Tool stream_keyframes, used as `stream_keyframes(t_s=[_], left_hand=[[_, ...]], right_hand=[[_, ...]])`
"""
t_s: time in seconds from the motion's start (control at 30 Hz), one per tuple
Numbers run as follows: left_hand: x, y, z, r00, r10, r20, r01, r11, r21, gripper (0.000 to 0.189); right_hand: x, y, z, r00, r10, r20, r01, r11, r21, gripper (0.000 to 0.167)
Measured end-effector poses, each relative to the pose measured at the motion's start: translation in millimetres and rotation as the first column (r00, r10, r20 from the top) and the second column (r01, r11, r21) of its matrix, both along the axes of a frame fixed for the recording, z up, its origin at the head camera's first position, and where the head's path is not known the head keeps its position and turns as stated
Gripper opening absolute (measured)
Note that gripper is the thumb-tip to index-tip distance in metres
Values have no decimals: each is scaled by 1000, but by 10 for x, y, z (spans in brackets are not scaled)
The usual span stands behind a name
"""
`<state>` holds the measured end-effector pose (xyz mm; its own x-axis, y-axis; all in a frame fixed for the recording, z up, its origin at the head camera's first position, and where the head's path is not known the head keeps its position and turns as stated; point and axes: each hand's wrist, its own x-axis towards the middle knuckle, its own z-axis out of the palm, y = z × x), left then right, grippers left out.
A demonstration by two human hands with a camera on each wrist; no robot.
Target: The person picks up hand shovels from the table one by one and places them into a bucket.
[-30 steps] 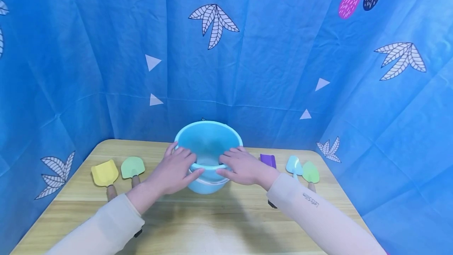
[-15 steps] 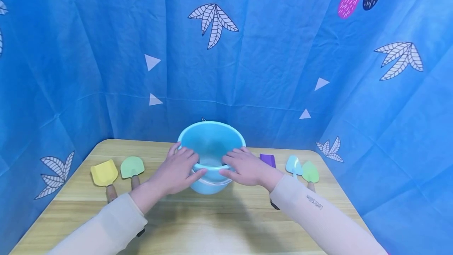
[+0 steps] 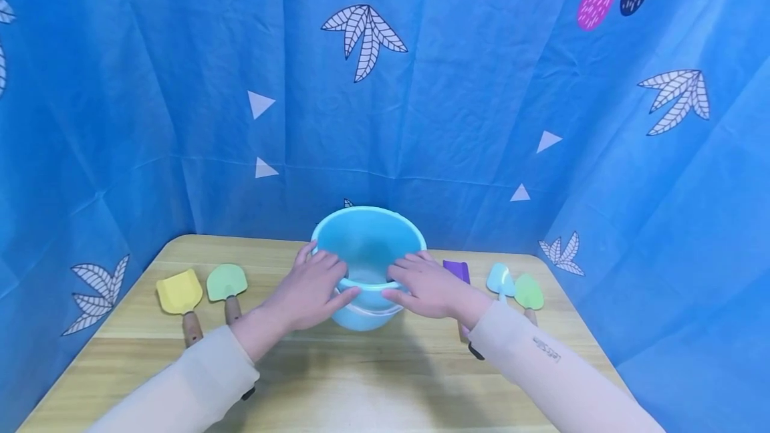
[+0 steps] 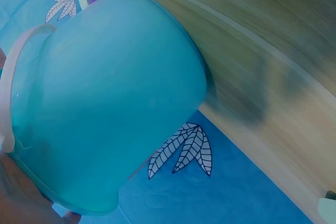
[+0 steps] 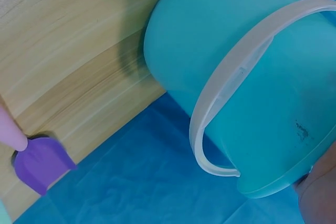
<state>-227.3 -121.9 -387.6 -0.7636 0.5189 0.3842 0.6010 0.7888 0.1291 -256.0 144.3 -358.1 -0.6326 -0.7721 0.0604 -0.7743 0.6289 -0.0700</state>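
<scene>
Both left hand and right hand grip the bucket at lower centre, slid slightly rightward, seemingly being repositioned.

Bucket & R hand both cut off by right edge, R-wrist cam

At the head view's eight o'clock, a yellow shovel and pale-green shovel lay on the table; around four, a purple shovel, light-blue shovel and leaf-green shovel. A blue curtain hung at twelve.
</scene>
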Motion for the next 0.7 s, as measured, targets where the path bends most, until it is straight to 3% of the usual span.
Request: stream_keyframes(t_s=[0.7], left_hand=[[-18, 125, -50, 1000, -18, -25, 18, 1000, 3, 45]], right_hand=[[50, 139, -16, 1000, -20, -6, 20, 1000, -5, 46]])
